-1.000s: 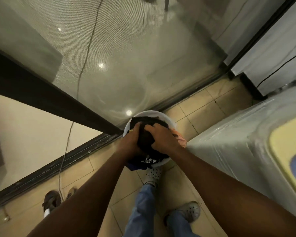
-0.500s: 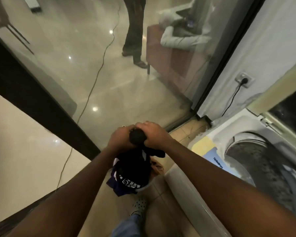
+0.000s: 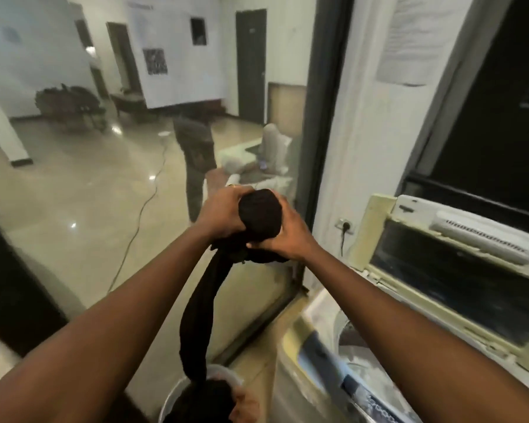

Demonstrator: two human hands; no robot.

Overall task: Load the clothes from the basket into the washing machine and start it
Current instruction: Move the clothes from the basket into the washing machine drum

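One dark garment (image 3: 258,218) is bunched at centre frame, its wadded top clamped between both hands; from that wad a long tail runs down and slightly left, its long axis near vertical, and its lower end reaches the clothes remaining in the pale basket (image 3: 177,395) at the bottom centre edge. Left hand (image 3: 222,213) is closed on the left of the bundle, right hand (image 3: 287,236) closed on its right and underside; both grips hold fabric firmly. Relative to the grips, the washing machine (image 3: 300,361) drum opening (image 3: 358,343) lies lower right, lid (image 3: 449,270) raised behind it, and the right hand is the nearer. Judgement: the tail must clear the basket rim before the bundle swings right; a trailing end could snag or drag other items out.
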